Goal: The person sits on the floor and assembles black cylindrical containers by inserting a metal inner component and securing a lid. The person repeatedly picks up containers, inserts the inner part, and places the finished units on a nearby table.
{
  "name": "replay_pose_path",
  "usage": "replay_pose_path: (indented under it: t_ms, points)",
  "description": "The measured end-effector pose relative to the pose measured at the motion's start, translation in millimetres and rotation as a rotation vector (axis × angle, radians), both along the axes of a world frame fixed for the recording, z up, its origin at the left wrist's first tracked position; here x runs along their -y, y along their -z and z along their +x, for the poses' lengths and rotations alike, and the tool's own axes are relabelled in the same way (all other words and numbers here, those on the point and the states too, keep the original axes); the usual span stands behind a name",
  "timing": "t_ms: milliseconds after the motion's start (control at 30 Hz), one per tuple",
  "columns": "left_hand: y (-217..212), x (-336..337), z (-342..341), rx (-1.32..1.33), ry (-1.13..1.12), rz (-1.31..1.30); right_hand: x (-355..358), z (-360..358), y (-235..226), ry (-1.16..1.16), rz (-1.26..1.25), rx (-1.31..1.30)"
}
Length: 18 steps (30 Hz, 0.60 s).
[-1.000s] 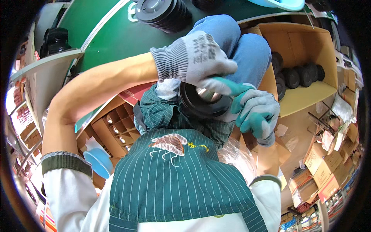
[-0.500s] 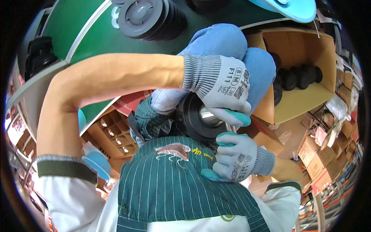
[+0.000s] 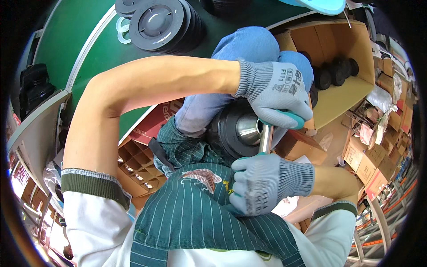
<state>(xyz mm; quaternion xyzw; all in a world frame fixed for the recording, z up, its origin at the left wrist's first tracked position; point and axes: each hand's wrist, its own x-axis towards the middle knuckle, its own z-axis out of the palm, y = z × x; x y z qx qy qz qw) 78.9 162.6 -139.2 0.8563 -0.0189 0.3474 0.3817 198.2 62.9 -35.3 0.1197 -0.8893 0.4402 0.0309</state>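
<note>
Now; hands [image 3: 281, 97] wider apart; more metal bar [image 3: 266, 139] bare between them

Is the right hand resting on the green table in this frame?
No: the right hand is closed around the lower end of the metal rod, in front of the striped apron.

Left hand [image 3: 281, 102] and right hand [image 3: 260, 184] grip a bar [image 3: 266, 139] at a black part [image 3: 226, 129]; discs [image 3: 156, 23] sit on the desk [image 3: 104, 57].

dark letters and numbers [image 3: 287, 83] on gloved left hand [image 3: 280, 100], blurred print [image 3: 257, 196] on gloved right hand [image 3: 267, 183], yellow lettering [image 3: 226, 186] on green apron [image 3: 191, 227] beside it, printed brown cartons [image 3: 365, 158] well rightward of it
</note>
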Motion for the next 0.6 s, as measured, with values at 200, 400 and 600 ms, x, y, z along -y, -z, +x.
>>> replay_pose_path:
  t_ms: [200, 400, 600]
  points:
    - [-14, 6, -8, -0.176, -0.271, 0.117, 8, 45, -2, 0.417, 0.041, -0.094]
    - [-31, 48, -29, -0.281, -0.704, 0.055, 41, 87, 32, 1.051, -0.447, -0.372]
    - [-25, 50, -30, -0.305, -0.588, -0.171, 91, 99, 76, 1.413, -0.588, -0.156]
